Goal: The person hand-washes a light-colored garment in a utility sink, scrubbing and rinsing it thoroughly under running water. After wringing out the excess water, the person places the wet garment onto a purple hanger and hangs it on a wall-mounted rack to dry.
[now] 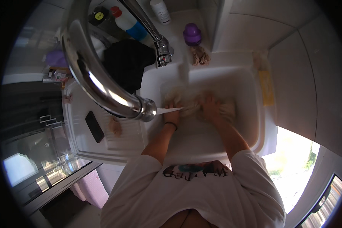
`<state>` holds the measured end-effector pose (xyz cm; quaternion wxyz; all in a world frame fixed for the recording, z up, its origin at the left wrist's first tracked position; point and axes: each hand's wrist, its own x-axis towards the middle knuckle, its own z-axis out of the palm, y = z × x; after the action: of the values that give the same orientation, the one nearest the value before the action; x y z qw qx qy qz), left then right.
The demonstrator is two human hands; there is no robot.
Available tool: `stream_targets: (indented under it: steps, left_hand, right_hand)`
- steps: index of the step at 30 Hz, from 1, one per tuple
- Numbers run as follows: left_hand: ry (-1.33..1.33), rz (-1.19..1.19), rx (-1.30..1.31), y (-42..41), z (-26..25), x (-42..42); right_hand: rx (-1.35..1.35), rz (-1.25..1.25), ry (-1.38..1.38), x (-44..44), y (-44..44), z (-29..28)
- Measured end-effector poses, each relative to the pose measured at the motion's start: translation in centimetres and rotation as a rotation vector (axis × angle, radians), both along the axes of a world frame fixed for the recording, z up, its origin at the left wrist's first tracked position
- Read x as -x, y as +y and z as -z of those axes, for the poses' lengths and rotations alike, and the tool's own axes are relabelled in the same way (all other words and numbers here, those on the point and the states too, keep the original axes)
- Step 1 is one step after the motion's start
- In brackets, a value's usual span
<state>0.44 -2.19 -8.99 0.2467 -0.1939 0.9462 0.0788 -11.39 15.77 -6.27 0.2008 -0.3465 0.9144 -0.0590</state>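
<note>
A pale, wet cloth (227,110) lies partly under cloudy water in the white sink basin (188,146). My left hand (171,111), with a dark band at its wrist, is on the cloth's left part, close to the falling water. My right hand (210,108) rests over the cloth farther right, fingers pointing away from me. Blur and water hide how firmly either hand grips it. From the chrome faucet spout (148,109) a stream of water (169,110) runs down between my hands and the camera.
Black fabric (128,64) is heaped behind the spout. A phone (94,126) and a crumpled brownish piece (114,126) lie on the ribbed drainboard (125,139). A purple container (192,34), bottles and a crumpled tan cloth (200,56) stand along the back; a yellow item (266,88) sits right.
</note>
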Motion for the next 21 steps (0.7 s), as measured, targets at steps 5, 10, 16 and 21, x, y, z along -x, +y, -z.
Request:
stream_targets:
  steps: [5, 10, 16, 21]
  left_hand:
    - [0.463, -1.188, -1.701, 0.0, 6.0, -0.9]
    - [0.353, -1.622, -2.121, 3.5, -8.3, 4.4]
    - [0.321, -1.025, -2.561, 5.7, -4.6, 2.7]
    - [0.416, -1.195, -2.297, 5.4, -5.8, 4.2]
  right_hand:
    - [0.247, 0.375, -0.158, -0.6, -2.5, 1.0]
    - [0.583, 0.076, -0.092, -4.3, -0.4, -3.4]
    - [0.761, 0.032, 0.098, -6.3, -1.8, -12.9]
    - [0.933, 0.016, 0.206, -5.0, -3.0, -10.4]
